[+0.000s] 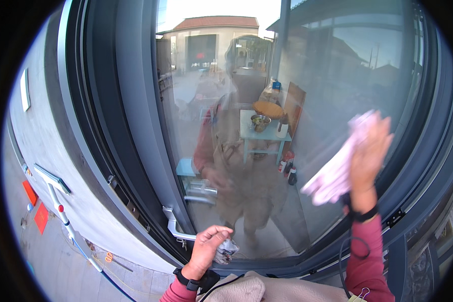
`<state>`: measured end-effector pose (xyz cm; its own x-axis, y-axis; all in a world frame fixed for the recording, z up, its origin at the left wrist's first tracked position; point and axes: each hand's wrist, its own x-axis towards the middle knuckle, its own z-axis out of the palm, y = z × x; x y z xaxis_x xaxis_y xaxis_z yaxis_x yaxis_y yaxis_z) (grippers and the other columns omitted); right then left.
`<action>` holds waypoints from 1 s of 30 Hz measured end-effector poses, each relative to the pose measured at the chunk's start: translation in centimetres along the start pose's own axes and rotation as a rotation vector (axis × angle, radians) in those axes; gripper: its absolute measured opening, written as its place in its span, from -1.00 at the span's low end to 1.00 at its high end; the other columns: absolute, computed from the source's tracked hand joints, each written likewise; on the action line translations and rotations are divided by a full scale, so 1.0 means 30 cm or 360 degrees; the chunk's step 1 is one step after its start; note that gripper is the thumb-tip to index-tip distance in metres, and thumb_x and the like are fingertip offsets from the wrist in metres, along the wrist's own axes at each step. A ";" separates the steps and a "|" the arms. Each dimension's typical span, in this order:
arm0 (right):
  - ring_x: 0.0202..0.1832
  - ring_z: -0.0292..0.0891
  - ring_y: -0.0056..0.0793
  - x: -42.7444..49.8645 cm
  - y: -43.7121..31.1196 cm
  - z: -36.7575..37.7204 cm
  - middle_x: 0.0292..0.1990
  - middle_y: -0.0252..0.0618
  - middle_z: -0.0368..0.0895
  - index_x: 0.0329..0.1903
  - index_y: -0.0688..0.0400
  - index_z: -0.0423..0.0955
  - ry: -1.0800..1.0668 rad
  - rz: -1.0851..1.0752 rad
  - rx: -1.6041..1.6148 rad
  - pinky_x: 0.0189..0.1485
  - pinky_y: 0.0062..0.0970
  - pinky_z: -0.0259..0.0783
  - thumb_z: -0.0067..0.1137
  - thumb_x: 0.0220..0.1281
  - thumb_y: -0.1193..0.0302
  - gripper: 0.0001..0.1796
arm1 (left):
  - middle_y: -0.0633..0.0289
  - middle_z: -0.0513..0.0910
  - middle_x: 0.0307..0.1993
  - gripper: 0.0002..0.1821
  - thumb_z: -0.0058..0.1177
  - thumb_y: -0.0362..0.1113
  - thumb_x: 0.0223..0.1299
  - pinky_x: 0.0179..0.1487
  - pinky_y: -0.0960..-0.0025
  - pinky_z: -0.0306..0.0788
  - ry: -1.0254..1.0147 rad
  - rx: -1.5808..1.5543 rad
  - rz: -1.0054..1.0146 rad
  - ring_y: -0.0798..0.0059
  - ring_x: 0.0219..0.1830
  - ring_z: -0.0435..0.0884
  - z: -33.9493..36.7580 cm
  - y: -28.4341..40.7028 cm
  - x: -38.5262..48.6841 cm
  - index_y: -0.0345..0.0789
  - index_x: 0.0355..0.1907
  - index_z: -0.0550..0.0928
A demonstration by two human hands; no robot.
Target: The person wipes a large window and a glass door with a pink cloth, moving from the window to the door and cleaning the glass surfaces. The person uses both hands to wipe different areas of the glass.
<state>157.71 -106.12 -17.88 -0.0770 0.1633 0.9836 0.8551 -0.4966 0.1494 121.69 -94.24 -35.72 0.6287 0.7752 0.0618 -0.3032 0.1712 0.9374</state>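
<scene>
My right hand lies flat on a pink cloth against the right side of a glass door pane. The hand and the cloth's upper end are blurred. Low in front of me, my left hand holds a crumpled grey-and-white wad, perhaps a dirty rag. The silver door handle runs up to this hand; whether they touch I cannot tell. Keys hang below the handle. My reflection covers the middle of the glass.
A dark grey frame surrounds the pane. To the left, a squeegee on a long pole leans on the pale wall. Orange-handled scissors lie on the paving. Through the glass show a pale blue table with a bowl, and bottles.
</scene>
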 end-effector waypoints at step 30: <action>0.50 -0.04 0.21 -0.408 0.293 0.006 0.44 0.17 0.13 0.33 0.45 0.25 0.0286 0.0826 0.0061 0.50 -0.10 -0.02 -0.05 0.40 0.52 -0.50 | -0.05 0.68 -0.25 -0.70 0.02 -0.18 0.34 -0.16 0.08 0.46 0.0524 0.1970 0.0390 -0.05 -0.25 0.63 -0.119 0.013 -0.056 -0.38 -0.18 0.70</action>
<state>166.26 -112.34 -28.64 0.2761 -0.2445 0.9295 0.8220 -0.4411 -0.3602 117.95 -93.29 -36.68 0.3939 0.8482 0.3541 0.5838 -0.5284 0.6164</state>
